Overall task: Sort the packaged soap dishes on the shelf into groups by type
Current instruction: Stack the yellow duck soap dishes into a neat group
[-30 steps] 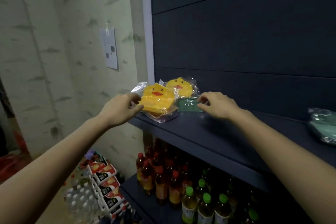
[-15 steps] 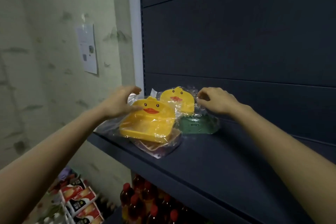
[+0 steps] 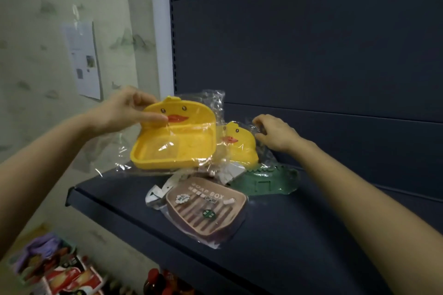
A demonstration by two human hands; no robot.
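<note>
Grips bagged duck dish [image 3: 175,141] with left hand [image 3: 122,112], raised above shelf [image 3: 275,235]. Pinches wrapper of second duck [image 3: 239,143] with right hand [image 3: 278,135], at shelf's rear. Leaves pink dish [image 3: 206,208], green dish [image 3: 266,183] flat on shelf.

Left grip [image 3: 124,112] raised, pinching; right grip [image 3: 275,134] curled; arms extended.

A dark blue shelf [image 3: 275,246] with a panelled back wall [image 3: 311,43] stands beside a pale patterned wall [image 3: 36,19] bearing a printed sheet [image 3: 84,62]. Red-capped bottles [image 3: 165,282] and bright packets [image 3: 60,270] sit below its front edge.
</note>
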